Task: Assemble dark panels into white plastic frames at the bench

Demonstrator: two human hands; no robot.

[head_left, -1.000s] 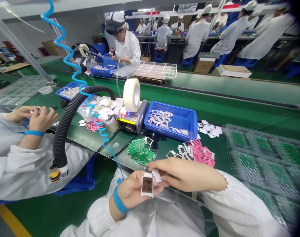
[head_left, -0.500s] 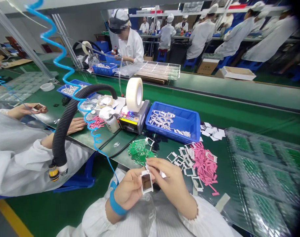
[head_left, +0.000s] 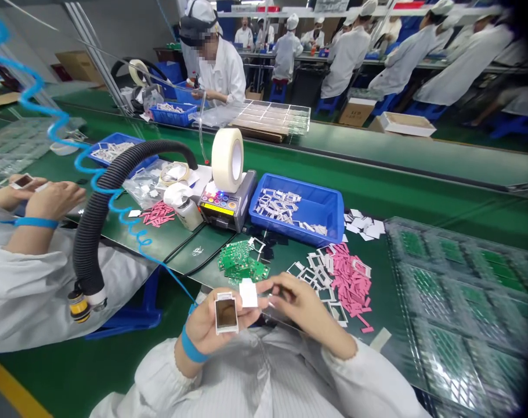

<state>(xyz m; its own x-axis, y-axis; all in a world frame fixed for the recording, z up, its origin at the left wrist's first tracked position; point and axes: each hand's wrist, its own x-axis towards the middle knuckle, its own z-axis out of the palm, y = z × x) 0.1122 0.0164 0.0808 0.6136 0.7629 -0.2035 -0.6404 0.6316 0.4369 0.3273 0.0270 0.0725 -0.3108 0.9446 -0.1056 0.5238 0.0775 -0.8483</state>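
Observation:
My left hand (head_left: 205,328), palm up with a blue wrist strap (head_left: 193,346), holds a small white frame (head_left: 218,330) around a dark brown display (head_left: 226,313). A blank white card (head_left: 249,294) lies against the fingers of the same hand. Close to the card's right side is my right hand (head_left: 301,307), thumb and fingertips bent together. A tiny white bit shows at the thumb tip, too small to make out. Beyond my hands lie green circuit boards (head_left: 238,261), loose white frames (head_left: 320,270) and a heap of pink strips (head_left: 346,278).
A blue bin (head_left: 296,209) of white frames stands beside a tape dispenser (head_left: 224,203). Clear trays (head_left: 455,302) of boards are at right, white cards (head_left: 364,223) behind. A black hose (head_left: 87,232) and coiled blue cord (head_left: 111,197) hang left, by a co-worker's hands (head_left: 50,200).
The display frame has shifted left and lies flatter in my opened-out left hand. The white card now shows fully beside it. My right hand has drawn away from the frame. The whole view has shifted slightly.

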